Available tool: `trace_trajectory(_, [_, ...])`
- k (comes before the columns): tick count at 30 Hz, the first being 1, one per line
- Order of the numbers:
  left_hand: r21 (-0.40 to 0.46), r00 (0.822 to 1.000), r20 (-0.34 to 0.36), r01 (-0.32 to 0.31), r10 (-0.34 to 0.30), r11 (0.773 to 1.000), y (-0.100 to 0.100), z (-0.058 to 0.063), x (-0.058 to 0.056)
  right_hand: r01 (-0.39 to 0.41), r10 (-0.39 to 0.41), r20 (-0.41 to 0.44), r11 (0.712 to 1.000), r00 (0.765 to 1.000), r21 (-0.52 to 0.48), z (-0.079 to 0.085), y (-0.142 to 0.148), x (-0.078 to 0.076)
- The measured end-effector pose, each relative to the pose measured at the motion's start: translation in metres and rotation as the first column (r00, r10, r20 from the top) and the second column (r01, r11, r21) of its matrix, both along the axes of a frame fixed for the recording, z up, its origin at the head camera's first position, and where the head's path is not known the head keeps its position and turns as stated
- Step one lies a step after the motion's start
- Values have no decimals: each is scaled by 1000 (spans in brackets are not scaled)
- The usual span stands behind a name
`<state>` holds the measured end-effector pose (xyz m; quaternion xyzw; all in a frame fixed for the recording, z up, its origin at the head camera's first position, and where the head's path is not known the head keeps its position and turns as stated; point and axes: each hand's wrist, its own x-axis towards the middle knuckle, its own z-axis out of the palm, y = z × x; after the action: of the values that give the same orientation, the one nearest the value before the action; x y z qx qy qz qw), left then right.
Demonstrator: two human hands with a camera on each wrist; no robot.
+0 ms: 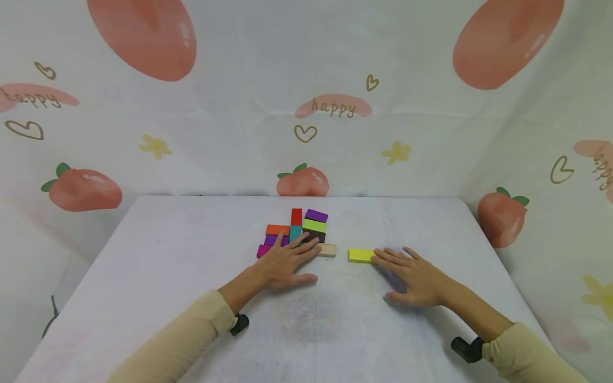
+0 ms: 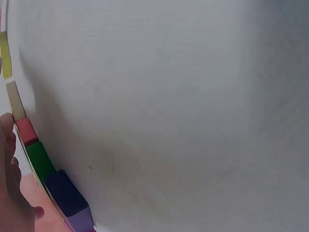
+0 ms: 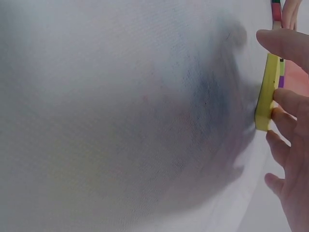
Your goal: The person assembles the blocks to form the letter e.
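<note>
My left hand [image 1: 286, 262] is spread flat over the near side of a group of coloured wooden blocks, covering part of it. Beside its fingertips lies a beige block [image 1: 328, 250]. In the left wrist view a red block [image 2: 26, 131], a green block [image 2: 41, 162] and a dark blue block [image 2: 66, 193] form a row alongside that hand. With fingers extended, my right hand [image 1: 415, 277] touches the right end of a yellow block [image 1: 360, 256], which lies apart from the group. In the right wrist view its fingertips rest against the yellow block [image 3: 265, 99], the thumb held away.
Farther back in the group are a red block [image 1: 296, 217], a purple block [image 1: 316, 215], a lime block [image 1: 314, 226] and a dark brown block [image 1: 314, 235]. An orange block [image 1: 278, 230] and a magenta block [image 1: 263, 250] sit left. The white table [image 1: 191, 255] meets a printed cloth backdrop [image 1: 230, 133].
</note>
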<state>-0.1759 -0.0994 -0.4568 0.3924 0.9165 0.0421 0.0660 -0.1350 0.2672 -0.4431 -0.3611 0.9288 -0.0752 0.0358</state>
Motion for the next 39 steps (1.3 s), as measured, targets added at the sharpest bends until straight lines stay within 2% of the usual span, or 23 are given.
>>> trace_trajectory(5, [-18,1000,-12,23,-23,1000,1,0,4,-8,8,-12,1000,1000,10,0,0,1])
trace_trajectory(14, [-45,998,14,59,-59,997,3,2,12,-14,14,0,1000,1000,2,0,0,8])
trace_trajectory(20, [-40,995,17,103,-103,994,4,3,17,-32,32,-20,999,999,-4,0,0,11])
trace_trajectory(39, [-1,983,35,179,-179,984,4,2,33,-110,109,-90,994,990,2,0,-2,26])
